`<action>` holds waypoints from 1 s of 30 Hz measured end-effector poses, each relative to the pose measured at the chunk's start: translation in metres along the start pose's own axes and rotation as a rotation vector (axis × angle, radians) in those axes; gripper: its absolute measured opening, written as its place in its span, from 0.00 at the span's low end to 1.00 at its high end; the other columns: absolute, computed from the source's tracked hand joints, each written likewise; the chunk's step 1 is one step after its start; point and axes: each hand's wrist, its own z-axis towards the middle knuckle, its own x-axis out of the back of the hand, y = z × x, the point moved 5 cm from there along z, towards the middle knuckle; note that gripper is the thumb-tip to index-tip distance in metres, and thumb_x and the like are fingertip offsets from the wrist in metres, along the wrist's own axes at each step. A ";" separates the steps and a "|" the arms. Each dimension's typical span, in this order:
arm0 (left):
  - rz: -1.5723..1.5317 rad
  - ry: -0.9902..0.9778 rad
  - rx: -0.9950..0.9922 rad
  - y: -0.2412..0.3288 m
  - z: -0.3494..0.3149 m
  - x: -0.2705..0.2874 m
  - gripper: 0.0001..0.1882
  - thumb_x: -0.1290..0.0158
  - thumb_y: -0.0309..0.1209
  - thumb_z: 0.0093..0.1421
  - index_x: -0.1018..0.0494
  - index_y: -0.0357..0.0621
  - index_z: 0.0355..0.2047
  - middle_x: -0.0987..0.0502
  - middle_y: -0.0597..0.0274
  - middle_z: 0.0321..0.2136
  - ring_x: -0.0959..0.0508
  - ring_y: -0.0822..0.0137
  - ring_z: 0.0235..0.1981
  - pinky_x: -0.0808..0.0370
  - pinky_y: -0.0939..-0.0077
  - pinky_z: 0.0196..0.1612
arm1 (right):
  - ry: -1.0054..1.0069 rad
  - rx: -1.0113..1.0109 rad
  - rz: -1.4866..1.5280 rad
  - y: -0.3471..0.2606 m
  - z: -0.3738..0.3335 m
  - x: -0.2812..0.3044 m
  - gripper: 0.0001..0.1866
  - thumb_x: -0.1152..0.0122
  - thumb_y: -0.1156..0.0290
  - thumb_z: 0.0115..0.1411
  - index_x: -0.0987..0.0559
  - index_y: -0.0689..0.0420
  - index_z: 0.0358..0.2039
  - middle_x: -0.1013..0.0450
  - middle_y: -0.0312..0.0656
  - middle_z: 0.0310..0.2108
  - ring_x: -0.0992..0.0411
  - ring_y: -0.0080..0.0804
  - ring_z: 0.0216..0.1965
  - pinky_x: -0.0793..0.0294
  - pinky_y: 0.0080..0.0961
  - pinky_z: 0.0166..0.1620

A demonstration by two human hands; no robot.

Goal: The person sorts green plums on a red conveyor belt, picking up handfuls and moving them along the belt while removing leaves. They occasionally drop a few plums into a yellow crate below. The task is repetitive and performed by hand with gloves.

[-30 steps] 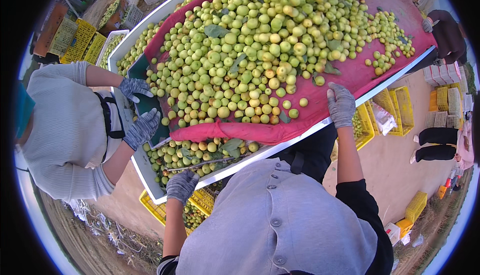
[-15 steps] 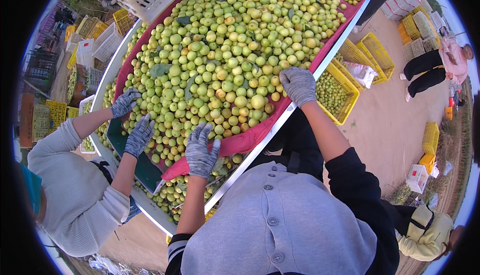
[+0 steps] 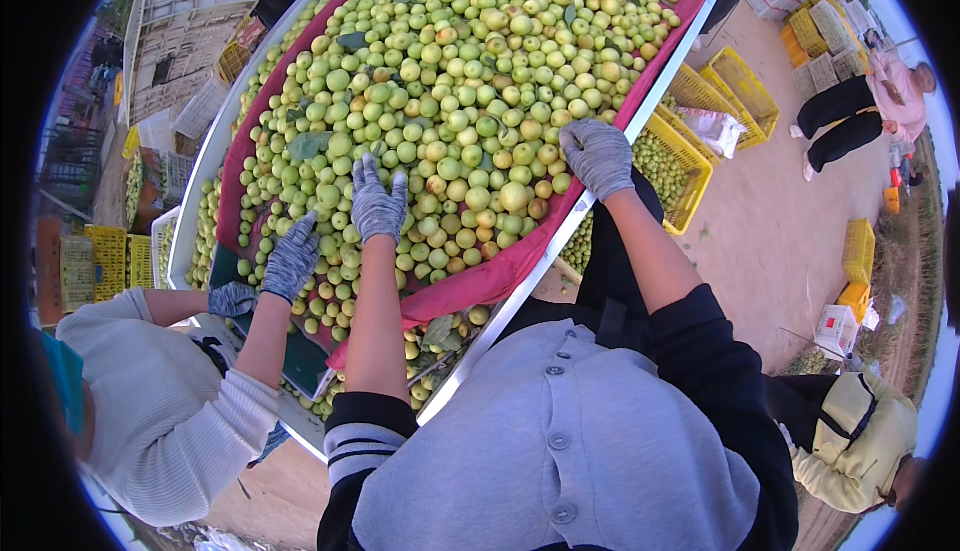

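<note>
Small round green fruits (image 3: 450, 121), some yellowish and a few with leaves, lie heaped on a sloping table with a red cloth (image 3: 470, 286) lining it. Grey knit gloves cover both of my hands. My left hand (image 3: 378, 203) rests on the near left part of the heap, palm down, its fingers apart among the fruits. At the table's right rim, my right hand (image 3: 602, 159) curls its fingers down beside the fruits; anything under them is hidden. To my left, a co-worker's gloved hand (image 3: 292, 259) touches the fruits, and their other gloved hand (image 3: 232, 299) is at the table's left side.
A white metal rim (image 3: 590, 191) edges the table. Yellow crates (image 3: 690, 213), one with fruits, stand on the ground at right. A large pale crate (image 3: 180, 31) is tilted at upper left. Two other people (image 3: 885, 101) (image 3: 860, 431) are at right.
My left hand has moved forward and slightly left from the red cloth's edge onto the heap. The co-worker's far hand has drawn back. The pale crate has shifted left and turned.
</note>
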 end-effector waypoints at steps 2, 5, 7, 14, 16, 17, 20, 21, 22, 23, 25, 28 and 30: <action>0.129 -0.013 0.038 0.005 0.004 -0.007 0.39 0.48 0.51 0.59 0.43 0.41 0.64 0.42 0.43 0.63 0.39 0.47 0.63 0.45 0.56 0.66 | 0.056 0.018 0.013 -0.001 -0.004 0.001 0.10 0.43 0.62 0.58 0.19 0.54 0.29 0.23 0.42 0.28 0.24 0.42 0.33 0.26 0.38 0.40; 0.217 0.072 -0.046 0.011 0.005 -0.007 0.33 0.48 0.47 0.59 0.37 0.40 0.59 0.34 0.43 0.56 0.33 0.50 0.57 0.40 0.57 0.63 | 0.128 0.064 0.086 0.001 -0.006 0.001 0.10 0.42 0.63 0.57 0.18 0.54 0.30 0.23 0.42 0.29 0.24 0.42 0.33 0.26 0.37 0.40; 0.208 0.070 -0.029 0.006 0.004 -0.007 0.29 0.47 0.44 0.58 0.33 0.39 0.55 0.31 0.45 0.52 0.32 0.50 0.54 0.38 0.57 0.61 | 0.042 -0.026 0.084 0.010 0.004 -0.007 0.12 0.43 0.67 0.57 0.20 0.50 0.42 0.25 0.42 0.44 0.26 0.42 0.43 0.27 0.35 0.49; 0.052 -0.037 -0.068 -0.017 0.010 -0.012 0.16 0.50 0.32 0.59 0.30 0.41 0.47 0.27 0.49 0.45 0.25 0.48 0.43 0.25 0.60 0.47 | -0.168 -0.045 -0.231 0.033 0.083 -0.028 0.25 0.40 0.70 0.53 0.25 0.45 0.53 0.31 0.41 0.54 0.35 0.41 0.56 0.32 0.32 0.58; -0.072 -0.010 -0.008 -0.013 0.013 -0.010 0.15 0.52 0.33 0.62 0.30 0.39 0.47 0.26 0.47 0.45 0.24 0.48 0.43 0.26 0.59 0.47 | -0.271 -0.020 -0.293 0.038 0.091 -0.036 0.21 0.38 0.68 0.53 0.23 0.46 0.50 0.30 0.41 0.49 0.33 0.41 0.53 0.31 0.33 0.56; -0.108 -0.018 0.058 -0.009 0.015 -0.010 0.15 0.53 0.33 0.64 0.30 0.38 0.48 0.25 0.47 0.44 0.23 0.48 0.43 0.26 0.58 0.48 | -0.287 0.022 -0.301 0.038 0.094 -0.038 0.20 0.38 0.67 0.53 0.22 0.46 0.48 0.29 0.40 0.47 0.32 0.41 0.52 0.30 0.34 0.54; -0.441 -0.021 -0.221 0.055 0.016 -0.019 0.12 0.53 0.32 0.65 0.28 0.41 0.45 0.22 0.50 0.38 0.21 0.52 0.40 0.24 0.61 0.44 | -0.334 -0.117 -0.229 0.050 0.094 -0.042 0.15 0.37 0.66 0.52 0.21 0.49 0.43 0.28 0.42 0.42 0.28 0.43 0.45 0.27 0.38 0.49; -0.439 0.105 -0.408 0.089 0.013 -0.023 0.11 0.53 0.33 0.64 0.29 0.45 0.45 0.22 0.55 0.38 0.20 0.54 0.37 0.23 0.63 0.39 | -0.384 -0.192 -0.186 0.055 0.091 -0.044 0.15 0.37 0.66 0.52 0.21 0.50 0.42 0.28 0.43 0.42 0.27 0.43 0.44 0.27 0.39 0.48; -0.380 0.079 -0.488 0.119 0.012 -0.033 0.14 0.51 0.36 0.64 0.30 0.46 0.47 0.23 0.55 0.41 0.20 0.54 0.37 0.23 0.63 0.39 | -0.376 -0.158 -0.181 0.053 0.091 -0.044 0.12 0.37 0.65 0.54 0.21 0.52 0.39 0.28 0.45 0.42 0.26 0.44 0.43 0.26 0.39 0.47; -0.345 -0.097 -0.548 0.145 0.016 -0.046 0.18 0.50 0.40 0.63 0.31 0.47 0.50 0.26 0.55 0.46 0.20 0.54 0.40 0.22 0.62 0.40 | -0.432 -0.098 -0.228 0.050 0.088 -0.046 0.12 0.39 0.66 0.54 0.22 0.52 0.39 0.28 0.45 0.41 0.26 0.44 0.44 0.25 0.41 0.46; -0.101 -0.273 -0.580 0.175 0.033 -0.061 0.34 0.44 0.50 0.58 0.38 0.53 0.61 0.38 0.57 0.61 0.23 0.57 0.49 0.22 0.63 0.44 | -0.480 0.027 -0.325 0.041 0.084 -0.046 0.10 0.43 0.67 0.56 0.22 0.53 0.39 0.27 0.46 0.41 0.25 0.44 0.44 0.24 0.43 0.45; 0.115 -0.512 -0.551 0.194 0.065 -0.070 0.39 0.44 0.55 0.55 0.41 0.55 0.64 0.41 0.60 0.63 0.23 0.57 0.50 0.22 0.61 0.45 | -0.695 -0.037 -0.323 0.039 0.072 -0.043 0.13 0.44 0.67 0.57 0.24 0.51 0.43 0.26 0.47 0.42 0.25 0.45 0.45 0.24 0.43 0.45; 0.217 -0.530 -0.551 0.201 0.073 -0.071 0.31 0.49 0.53 0.59 0.35 0.51 0.58 0.35 0.58 0.58 0.21 0.56 0.46 0.22 0.58 0.42 | -0.794 -0.111 -0.166 0.040 0.076 -0.040 0.14 0.44 0.64 0.57 0.25 0.51 0.44 0.27 0.48 0.41 0.25 0.46 0.44 0.25 0.43 0.45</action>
